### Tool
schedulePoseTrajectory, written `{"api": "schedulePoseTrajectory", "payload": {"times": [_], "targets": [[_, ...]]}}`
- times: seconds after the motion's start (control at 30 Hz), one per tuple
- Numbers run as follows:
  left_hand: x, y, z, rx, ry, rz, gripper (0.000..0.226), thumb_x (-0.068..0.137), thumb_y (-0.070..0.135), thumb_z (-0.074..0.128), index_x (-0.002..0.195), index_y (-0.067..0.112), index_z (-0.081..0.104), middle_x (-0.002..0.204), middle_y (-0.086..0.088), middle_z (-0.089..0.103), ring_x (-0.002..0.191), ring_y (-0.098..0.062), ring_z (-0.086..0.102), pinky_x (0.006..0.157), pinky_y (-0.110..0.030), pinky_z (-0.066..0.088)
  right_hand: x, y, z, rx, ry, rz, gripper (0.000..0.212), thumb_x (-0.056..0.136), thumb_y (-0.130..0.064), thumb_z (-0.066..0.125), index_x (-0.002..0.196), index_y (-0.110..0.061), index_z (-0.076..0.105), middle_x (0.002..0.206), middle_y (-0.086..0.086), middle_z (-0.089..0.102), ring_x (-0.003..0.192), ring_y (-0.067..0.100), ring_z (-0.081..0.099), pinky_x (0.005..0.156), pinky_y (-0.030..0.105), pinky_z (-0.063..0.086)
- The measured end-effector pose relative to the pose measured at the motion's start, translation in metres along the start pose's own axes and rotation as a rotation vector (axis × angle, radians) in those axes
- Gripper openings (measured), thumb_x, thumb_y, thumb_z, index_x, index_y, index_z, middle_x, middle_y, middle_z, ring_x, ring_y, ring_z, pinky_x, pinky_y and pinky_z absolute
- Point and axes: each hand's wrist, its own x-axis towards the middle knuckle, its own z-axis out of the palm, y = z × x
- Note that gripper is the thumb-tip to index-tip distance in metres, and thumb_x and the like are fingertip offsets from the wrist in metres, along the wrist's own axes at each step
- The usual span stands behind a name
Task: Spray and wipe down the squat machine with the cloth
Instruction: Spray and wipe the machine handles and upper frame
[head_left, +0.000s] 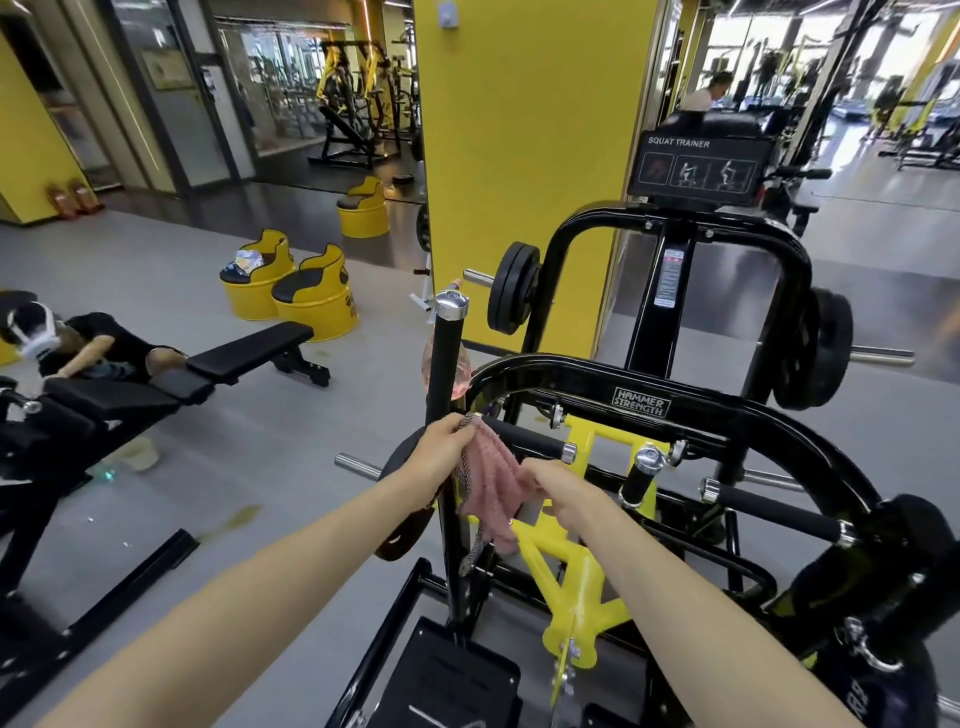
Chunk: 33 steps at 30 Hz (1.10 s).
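A black and yellow squat machine (639, 379) fills the right half of the head view. A pink ribbed cloth (493, 478) with a grey cord hangs between my hands, beside the machine's left foam handle (524, 439). My left hand (441, 452) pinches the cloth's top corner near the upright black post (444, 364). My right hand (563, 493) grips the cloth's lower right edge. A pinkish clear spray bottle (462, 374) shows partly behind the post.
A black adjustable bench (249, 353) stands to the left, with a person lying beside it. Yellow barrel seats (311, 301) sit on the grey floor behind. A yellow pillar (524, 130) rises ahead. Weight plates (511, 293) hang on the machine's pegs.
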Motion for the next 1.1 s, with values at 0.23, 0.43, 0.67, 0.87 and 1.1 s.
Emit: {"api": "schedulePoseTrajectory", "payload": {"times": [0.23, 0.43, 0.67, 0.87, 1.1], "targets": [[0.006, -0.008, -0.009, -0.081, 0.096, -0.235, 0.023, 0.103, 0.027, 0.035, 0.116, 0.014, 0.050, 0.116, -0.012, 0.057, 0.110, -0.031, 0.056, 0.088, -0.049, 0.050, -0.001, 0.008, -0.016, -0.063, -0.051, -0.048, 0.023, 0.089, -0.019, 0.067, 0.106, -0.003, 0.067, 0.099, 0.002, 0.062, 0.098, 0.018, 0.054, 0.088, 0.031, 0.038], [0.004, -0.020, -0.007, 0.009, 0.085, -0.250, 0.033, 0.103, 0.036, 0.033, 0.113, 0.013, 0.054, 0.107, -0.008, 0.057, 0.103, -0.024, 0.057, 0.071, -0.038, 0.056, -0.002, 0.004, -0.013, -0.003, -0.053, -0.124, 0.022, 0.097, -0.032, 0.054, 0.089, -0.012, 0.059, 0.096, 0.010, 0.069, 0.087, 0.022, 0.066, 0.078, 0.037, 0.056], [0.012, -0.019, -0.006, 0.123, 0.271, -0.111, 0.021, 0.097, 0.012, 0.050, 0.114, 0.010, 0.060, 0.105, -0.007, 0.062, 0.100, -0.022, 0.058, 0.089, -0.037, 0.050, -0.003, 0.004, -0.021, -0.156, -0.090, -0.097, 0.022, 0.089, -0.013, 0.064, 0.111, -0.012, 0.066, 0.102, 0.008, 0.065, 0.090, 0.020, 0.060, 0.077, 0.034, 0.052], [0.014, -0.018, -0.007, 0.398, 0.096, 0.009, 0.024, 0.101, 0.024, 0.042, 0.096, 0.009, 0.060, 0.086, 0.001, 0.055, 0.088, -0.017, 0.054, 0.077, -0.035, 0.048, 0.007, 0.018, -0.035, -0.494, 0.068, -0.121, 0.039, 0.078, -0.016, 0.078, 0.109, 0.003, 0.063, 0.092, 0.006, 0.052, 0.087, 0.017, 0.051, 0.082, 0.030, 0.047], [0.014, -0.004, 0.005, 0.276, 0.008, 0.064, 0.016, 0.097, 0.020, 0.053, 0.110, 0.013, 0.058, 0.101, -0.004, 0.060, 0.097, -0.015, 0.056, 0.079, -0.025, 0.043, 0.013, 0.025, -0.045, -0.331, 0.109, -0.173, 0.042, 0.076, -0.033, 0.078, 0.096, 0.003, 0.071, 0.088, 0.013, 0.069, 0.082, 0.023, 0.064, 0.072, 0.038, 0.049]]}}
